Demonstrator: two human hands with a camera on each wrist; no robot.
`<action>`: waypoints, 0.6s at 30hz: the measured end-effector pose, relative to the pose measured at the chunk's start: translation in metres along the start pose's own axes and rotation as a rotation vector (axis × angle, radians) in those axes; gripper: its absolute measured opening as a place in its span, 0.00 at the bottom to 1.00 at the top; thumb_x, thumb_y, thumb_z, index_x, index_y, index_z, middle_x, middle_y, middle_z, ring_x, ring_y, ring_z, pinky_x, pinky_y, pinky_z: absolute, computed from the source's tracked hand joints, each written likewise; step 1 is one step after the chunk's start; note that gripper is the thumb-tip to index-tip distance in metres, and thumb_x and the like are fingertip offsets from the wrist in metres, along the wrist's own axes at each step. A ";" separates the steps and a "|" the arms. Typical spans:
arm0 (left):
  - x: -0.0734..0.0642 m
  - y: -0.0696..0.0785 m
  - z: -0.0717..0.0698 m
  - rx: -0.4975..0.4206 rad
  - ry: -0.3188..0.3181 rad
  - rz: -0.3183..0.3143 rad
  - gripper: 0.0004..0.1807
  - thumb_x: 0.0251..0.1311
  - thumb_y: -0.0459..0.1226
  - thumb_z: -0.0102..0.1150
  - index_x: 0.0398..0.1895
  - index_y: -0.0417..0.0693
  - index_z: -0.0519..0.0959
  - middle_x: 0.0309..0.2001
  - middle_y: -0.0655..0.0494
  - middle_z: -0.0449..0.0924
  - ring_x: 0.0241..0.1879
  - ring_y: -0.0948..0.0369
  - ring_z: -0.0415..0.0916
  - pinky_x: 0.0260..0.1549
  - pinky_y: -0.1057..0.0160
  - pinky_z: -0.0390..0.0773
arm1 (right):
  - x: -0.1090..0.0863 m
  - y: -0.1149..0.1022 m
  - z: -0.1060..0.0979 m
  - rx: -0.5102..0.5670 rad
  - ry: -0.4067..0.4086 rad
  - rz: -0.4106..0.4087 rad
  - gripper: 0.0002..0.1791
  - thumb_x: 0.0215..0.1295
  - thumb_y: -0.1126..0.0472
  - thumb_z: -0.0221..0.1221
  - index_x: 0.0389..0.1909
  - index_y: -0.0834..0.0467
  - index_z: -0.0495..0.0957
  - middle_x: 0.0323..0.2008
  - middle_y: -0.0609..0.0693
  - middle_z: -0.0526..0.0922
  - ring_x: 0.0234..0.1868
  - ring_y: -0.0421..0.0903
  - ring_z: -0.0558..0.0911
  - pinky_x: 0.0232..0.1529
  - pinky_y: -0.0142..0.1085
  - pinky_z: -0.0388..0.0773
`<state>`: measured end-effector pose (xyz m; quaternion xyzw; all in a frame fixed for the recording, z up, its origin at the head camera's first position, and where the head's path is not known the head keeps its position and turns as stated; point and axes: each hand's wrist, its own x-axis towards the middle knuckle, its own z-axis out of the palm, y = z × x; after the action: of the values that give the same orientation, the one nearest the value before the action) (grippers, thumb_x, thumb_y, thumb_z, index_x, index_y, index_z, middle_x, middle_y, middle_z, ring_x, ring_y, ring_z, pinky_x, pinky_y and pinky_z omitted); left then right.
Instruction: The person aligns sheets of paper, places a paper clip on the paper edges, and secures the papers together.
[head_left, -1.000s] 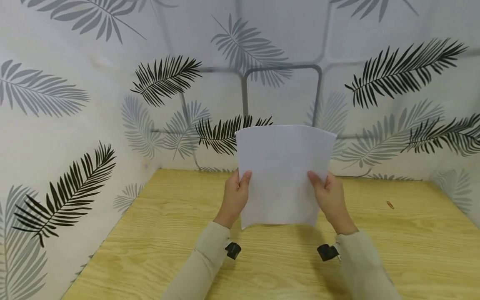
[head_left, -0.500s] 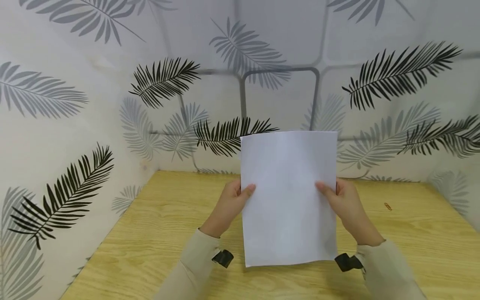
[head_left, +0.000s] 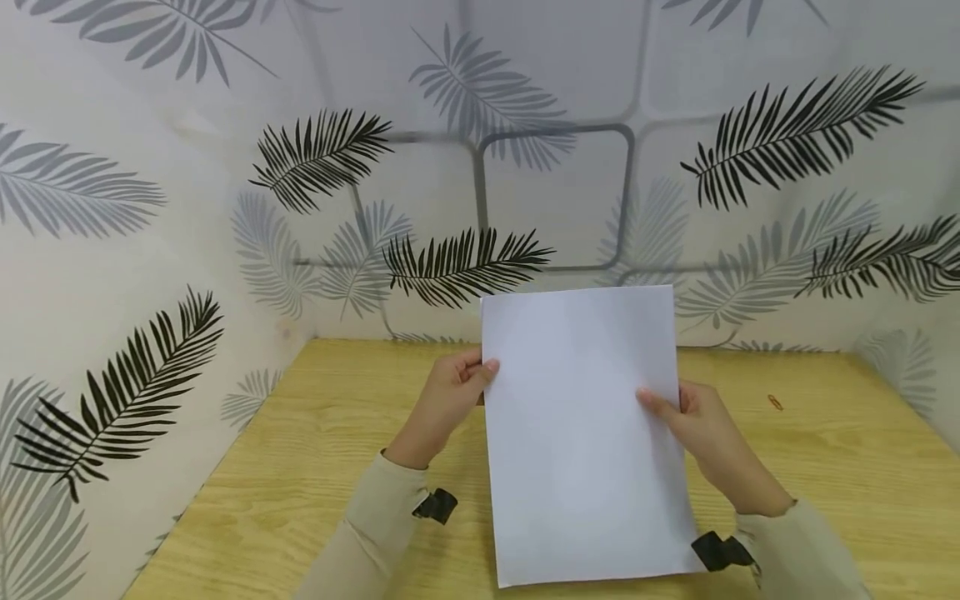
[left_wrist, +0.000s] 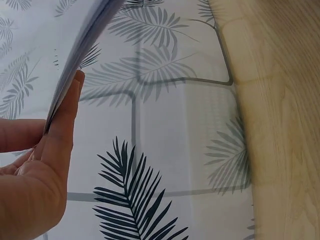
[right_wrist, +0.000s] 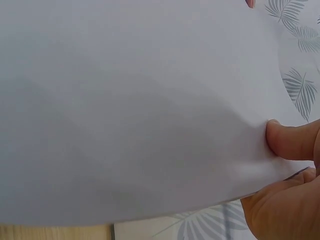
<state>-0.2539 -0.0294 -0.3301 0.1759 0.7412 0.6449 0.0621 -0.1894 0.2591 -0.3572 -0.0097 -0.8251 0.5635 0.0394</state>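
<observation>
A thin stack of blank white paper sheets [head_left: 577,467] is held up above the table, its long sides running toward me. My left hand [head_left: 442,404] pinches its left edge in the upper part, thumb on the front face and fingers behind. Lower on the opposite edge, my right hand [head_left: 716,446] grips it with the thumb laid over the front. In the left wrist view the stack [left_wrist: 90,35] shows edge-on between thumb and fingers. The sheet surface [right_wrist: 140,115] fills most of the right wrist view and bows slightly near the right thumb [right_wrist: 290,142].
A small orange-brown paper clip [head_left: 775,403] lies on the wood-grain table [head_left: 300,475], to the right of the paper. Behind and to the left rises a pale wall covering [head_left: 150,275] printed with grey and black leaves. A black wrist camera [head_left: 437,506] sits on the left sleeve.
The paper has come down and toward me, showing more of its length. Both hands have moved apart, the right one lower. The left thumb now sits closer to the paper's edge.
</observation>
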 end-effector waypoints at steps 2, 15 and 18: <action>0.001 0.000 0.001 0.024 -0.003 0.008 0.15 0.69 0.31 0.52 0.55 0.31 0.76 0.39 0.42 0.83 0.36 0.60 0.80 0.37 0.59 0.81 | -0.002 0.003 -0.002 0.009 -0.010 0.004 0.28 0.71 0.55 0.55 0.58 0.76 0.68 0.44 0.61 0.82 0.37 0.37 0.80 0.37 0.34 0.78; 0.003 -0.013 0.006 0.085 0.037 0.006 0.11 0.67 0.32 0.56 0.45 0.34 0.83 0.26 0.53 0.80 0.24 0.64 0.72 0.26 0.66 0.74 | -0.004 0.016 -0.007 0.004 -0.104 0.061 0.28 0.72 0.54 0.54 0.58 0.76 0.67 0.42 0.56 0.84 0.38 0.39 0.81 0.40 0.34 0.76; 0.004 -0.018 0.007 0.092 0.058 0.020 0.10 0.66 0.31 0.56 0.42 0.34 0.83 0.21 0.56 0.77 0.19 0.63 0.65 0.21 0.67 0.67 | -0.001 0.022 -0.010 -0.034 -0.124 0.066 0.28 0.70 0.54 0.56 0.57 0.76 0.69 0.39 0.54 0.84 0.36 0.39 0.79 0.38 0.34 0.76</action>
<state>-0.2584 -0.0236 -0.3481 0.1671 0.7698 0.6155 0.0260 -0.1881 0.2760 -0.3743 -0.0026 -0.8348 0.5497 -0.0306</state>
